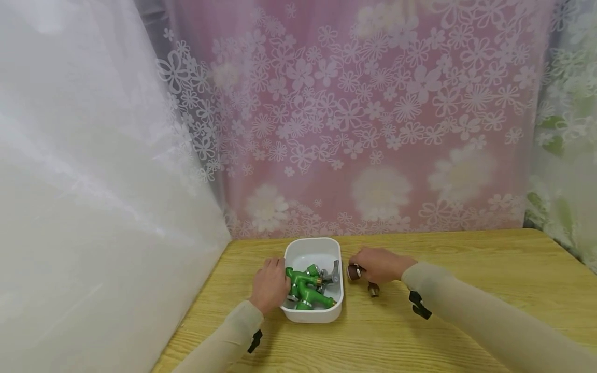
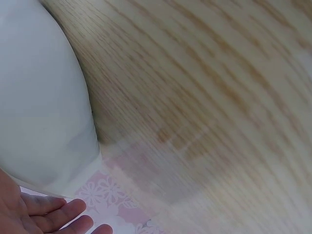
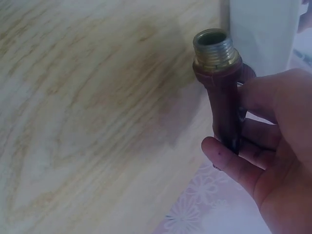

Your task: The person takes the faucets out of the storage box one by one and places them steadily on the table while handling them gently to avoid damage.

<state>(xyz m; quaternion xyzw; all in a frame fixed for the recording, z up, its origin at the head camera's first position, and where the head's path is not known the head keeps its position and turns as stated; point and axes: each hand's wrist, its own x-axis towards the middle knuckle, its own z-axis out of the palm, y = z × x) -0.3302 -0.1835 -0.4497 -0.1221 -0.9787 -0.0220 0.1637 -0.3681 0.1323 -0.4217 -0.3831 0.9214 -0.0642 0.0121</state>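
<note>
Head view, left to right: whitish plastic sheet (image 1: 93, 207) hangs at far left; left sleeve (image 1: 228, 331) comes in from the bottom edge, black strap piece at the wrist; left hand (image 1: 271, 285) is at the near-left rim of a white tub (image 1: 312, 316); left wrist view shows its fingers loosely extended and spread beside the tub's wall, thumb hidden; cannot tell how firmly it bears on the tub.

Tub sits on the wood-grain table (image 1: 489, 259); inside, green faucets (image 1: 311, 296) lie piled toward the near end, a grey-handled faucet (image 1: 334, 274) against the right wall; tub's far end shows bare white floor.

Brown faucet (image 1: 354, 272) is just right of the tub, outside it, in the right hand (image 1: 380, 265); right wrist view shows fingers and thumb curled round its dark body, threaded metal end (image 3: 213, 48) sticking out past the grip; cannot tell whether it touches the table; right sleeve (image 1: 466, 305) runs off to the lower right; pink floral curtain (image 1: 373, 103) hangs behind; green-and-white curtain (image 1: 569, 171) at far right.
</note>
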